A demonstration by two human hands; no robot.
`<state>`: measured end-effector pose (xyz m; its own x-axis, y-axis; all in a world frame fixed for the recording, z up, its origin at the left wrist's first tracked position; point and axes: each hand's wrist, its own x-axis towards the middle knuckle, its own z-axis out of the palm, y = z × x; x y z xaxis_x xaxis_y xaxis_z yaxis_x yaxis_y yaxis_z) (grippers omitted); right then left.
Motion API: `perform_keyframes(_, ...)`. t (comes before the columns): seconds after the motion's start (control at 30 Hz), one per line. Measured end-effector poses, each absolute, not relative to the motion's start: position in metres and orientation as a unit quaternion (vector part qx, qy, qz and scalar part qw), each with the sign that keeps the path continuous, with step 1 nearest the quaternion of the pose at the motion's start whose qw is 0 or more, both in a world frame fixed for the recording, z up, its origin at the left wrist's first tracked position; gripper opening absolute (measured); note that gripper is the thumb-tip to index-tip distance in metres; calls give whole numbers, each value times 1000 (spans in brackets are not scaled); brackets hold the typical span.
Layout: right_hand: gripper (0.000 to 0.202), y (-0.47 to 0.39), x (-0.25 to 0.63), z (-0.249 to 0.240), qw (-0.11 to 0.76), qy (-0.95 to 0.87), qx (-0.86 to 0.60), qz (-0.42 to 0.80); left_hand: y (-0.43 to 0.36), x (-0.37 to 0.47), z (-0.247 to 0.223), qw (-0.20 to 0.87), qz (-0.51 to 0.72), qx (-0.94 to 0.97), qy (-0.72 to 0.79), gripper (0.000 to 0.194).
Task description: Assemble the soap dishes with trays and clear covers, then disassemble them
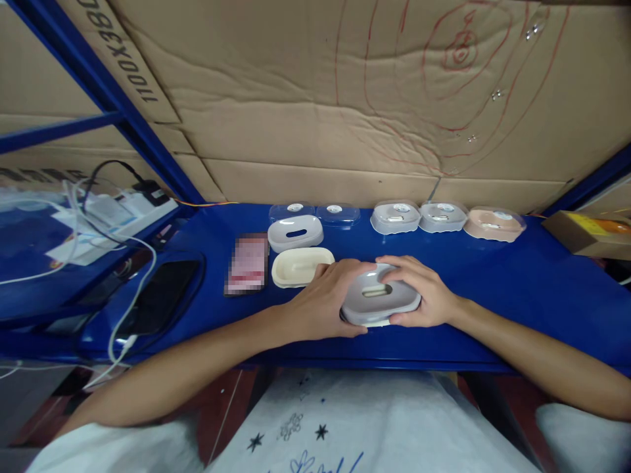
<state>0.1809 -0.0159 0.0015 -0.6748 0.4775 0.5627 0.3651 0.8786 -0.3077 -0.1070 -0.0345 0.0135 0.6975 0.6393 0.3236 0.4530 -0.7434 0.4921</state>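
Both hands grip a grey oval soap dish with a slot in its middle, held low over the blue table near its front edge. A cream layer shows beneath it and through the slot. My left hand wraps its left end, thumb underneath at the near side. My right hand closes round the right end, with fingers over the far rim. Left of the hands lies a cream oval tray, partly behind my left fingers. Behind it sits a grey slotted insert.
Two clear lids lie at the back. Several lidded dishes line the back right, one of them peach. Two phones, one lit and one dark, lie left beside a cabled power strip. A cardboard box stands far right.
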Motion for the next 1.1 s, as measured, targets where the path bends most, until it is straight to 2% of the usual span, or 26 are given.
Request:
perform_keyframes(0.17,51,-1,192,12,359,-887,-253,143,-32,-109,16,185,234,901,316,129)
perform_keyframes(0.27,48,15,209,14,379,-859,-330,99,-31,-111,19,188,204,898,343,130)
perform_keyframes(0.37,50,30,219,4,319,-855,-408,36,-32,-111,20,190,153,914,324,121)
perform_keyframes(0.5,52,34,213,-10,211,-888,-408,17,-36,-111,20,194,100,943,253,103)
perform_keyframes(0.63,52,24,203,-2,196,-896,-397,-25,-40,-110,21,180,76,954,229,94)
perform_keyframes(0.8,11,17,202,12,220,-889,-402,17,-37,-110,21,156,66,960,225,89)
perform_keyframes(0.93,14,20,202,8,237,-891,-386,36,-36,-111,22,139,66,964,217,86)
perform_keyframes(1.1,39,23,202,-6,183,-919,-342,71,-36,-112,22,137,69,964,219,84)
